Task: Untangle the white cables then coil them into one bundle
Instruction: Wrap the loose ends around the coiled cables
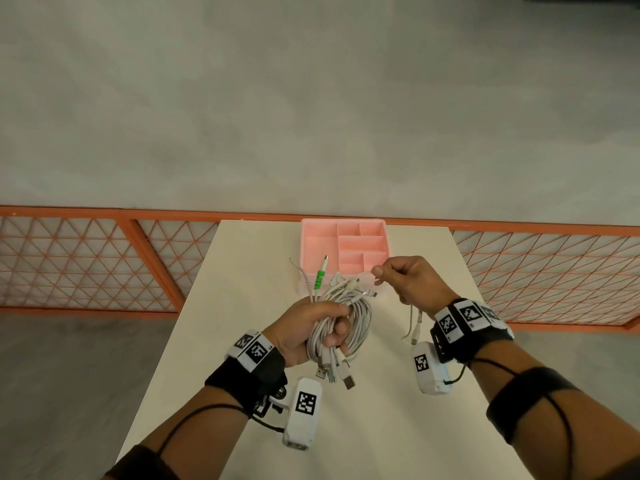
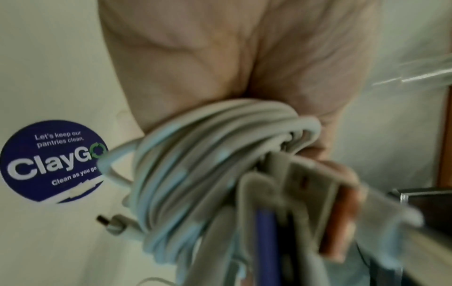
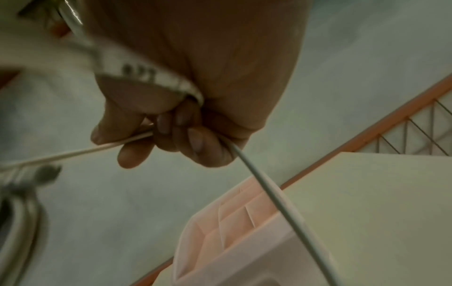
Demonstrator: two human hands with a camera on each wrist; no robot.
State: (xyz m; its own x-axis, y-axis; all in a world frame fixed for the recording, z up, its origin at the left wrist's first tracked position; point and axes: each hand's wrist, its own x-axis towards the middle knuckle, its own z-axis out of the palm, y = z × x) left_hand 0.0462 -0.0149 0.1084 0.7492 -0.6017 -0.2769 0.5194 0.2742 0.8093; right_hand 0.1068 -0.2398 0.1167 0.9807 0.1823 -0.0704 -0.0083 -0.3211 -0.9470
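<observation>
we stand at a pale cream table (image 1: 242, 341) in a room with a grey concrete floor (image 1: 311, 98). behind the table runs an orange railing (image 1: 86, 265) with a mesh of triangles, from the left edge to the right edge. on the table top, in the left wrist view, there is a round blue sticker (image 2: 52, 164) with the words "claygo".

at the far end of the table lies a pink organizer tray (image 1: 317, 244) with several compartments (those we can see look empty, the near ones are partly hidden by cables).

our left hand (image 1: 304, 332) is above the table and grasps the coil of white cables (image 1: 360, 318), fingers curled around the loops. the plugs (image 1: 334, 370) hang down below the fist, and other ends stick up, one with a green sleeve (image 1: 319, 278).

to the right, our right hand (image 1: 412, 280) is held over the near edge of the tray and pinches one thin white cable (image 3: 274, 205) between thumb and curled fingers. one end of this cable (image 1: 415, 327) hangs down beside the right wrist.
</observation>
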